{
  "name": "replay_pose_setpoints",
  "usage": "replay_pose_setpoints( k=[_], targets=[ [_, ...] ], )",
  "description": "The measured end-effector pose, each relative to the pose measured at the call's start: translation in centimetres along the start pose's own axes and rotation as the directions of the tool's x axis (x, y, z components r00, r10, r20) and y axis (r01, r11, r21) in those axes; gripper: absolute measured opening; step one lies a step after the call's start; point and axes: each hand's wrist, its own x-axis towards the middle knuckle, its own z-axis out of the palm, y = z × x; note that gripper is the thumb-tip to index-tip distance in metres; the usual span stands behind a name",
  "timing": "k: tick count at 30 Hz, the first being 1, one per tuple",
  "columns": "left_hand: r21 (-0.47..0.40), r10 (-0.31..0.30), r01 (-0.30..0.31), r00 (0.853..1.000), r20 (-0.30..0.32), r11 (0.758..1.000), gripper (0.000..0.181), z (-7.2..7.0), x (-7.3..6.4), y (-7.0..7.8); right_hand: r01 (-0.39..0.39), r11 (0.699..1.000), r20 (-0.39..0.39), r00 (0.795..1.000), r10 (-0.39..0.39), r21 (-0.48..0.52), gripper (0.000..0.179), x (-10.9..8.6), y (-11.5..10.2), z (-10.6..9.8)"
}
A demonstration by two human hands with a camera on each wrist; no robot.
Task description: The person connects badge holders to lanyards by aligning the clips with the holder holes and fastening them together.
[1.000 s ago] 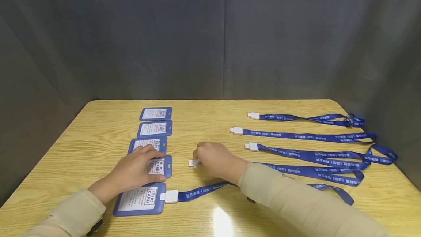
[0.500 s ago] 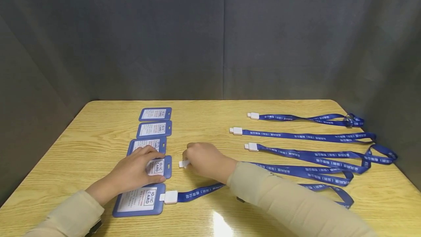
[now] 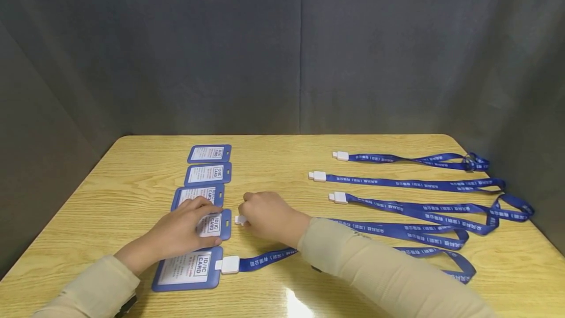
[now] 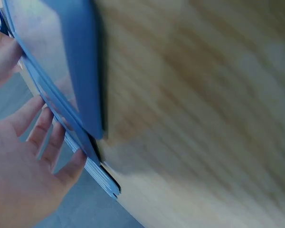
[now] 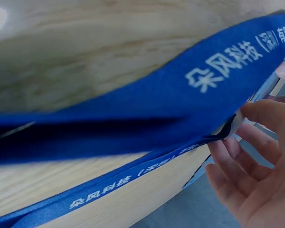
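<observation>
My left hand (image 3: pixel 183 227) spans a blue ID card holder (image 3: pixel 226 222), its thumb at the near edge and its fingers at the far edge. Between the fingertips of my right hand (image 3: pixel 269 216) is the white clip of a blue lanyard (image 3: pixel 388 229). The clip's tip (image 3: pixel 239 220) points left, a short gap from the slotted end of that holder. Nearest me lies another card holder (image 3: pixel 185 273), with a white clip (image 3: pixel 229 264) at its slot and a lanyard (image 3: pixel 269 259) running right. In the right wrist view, the blue strap (image 5: pixel 218 66) trails from the pinching fingers.
Farther back on the left, card holders (image 3: pixel 207 173) lie in a column. On the right, several lanyards (image 3: pixel 397 182) lie stretched out, white clips facing left. A wooden table (image 3: pixel 110 200) bears everything; dark curtains (image 3: pixel 220 53) stand behind and beside it.
My right hand has slid left with the lanyard clip, closer to the held card holder, and the strap has followed. My left hand has stayed in place.
</observation>
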Motion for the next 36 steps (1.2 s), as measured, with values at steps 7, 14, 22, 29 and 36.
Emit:
replay_pose_setpoints(
  k=[7,14,22,29,36],
  targets=[
    [-0.019,0.002,-0.003,1.0,-0.019,1.0,0.065,0.2,0.0,-0.1,0.015,1.0,0.005,1.0,-0.015,-0.019,0.017,0.6,-0.6,-0.1],
    [-0.037,0.013,-0.015,0.998,-0.053,0.999,0.064,0.4,0.0,-0.4,0.071,0.995,0.001,0.997,-0.071,-0.063,0.016,0.8,-0.6,0.1],
    [-0.031,-0.005,0.004,0.999,-0.054,1.0,0.066,0.4,0.0,-0.3,0.105,0.994,0.006,0.994,-0.105,0.03,0.018,0.3,0.3,0.4],
    [-0.018,-0.004,0.002,0.997,-0.074,1.0,0.07,0.7,0.0,-0.2,0.106,0.983,-0.005,0.994,-0.106,0.151,0.026,0.2,0.9,0.6],
    [-0.004,-0.005,0.005,0.996,-0.092,1.0,0.069,0.8,0.0,-0.2,0.094,0.986,-0.027,0.995,-0.091,0.135,0.021,0.4,0.7,0.7]
  ],
)
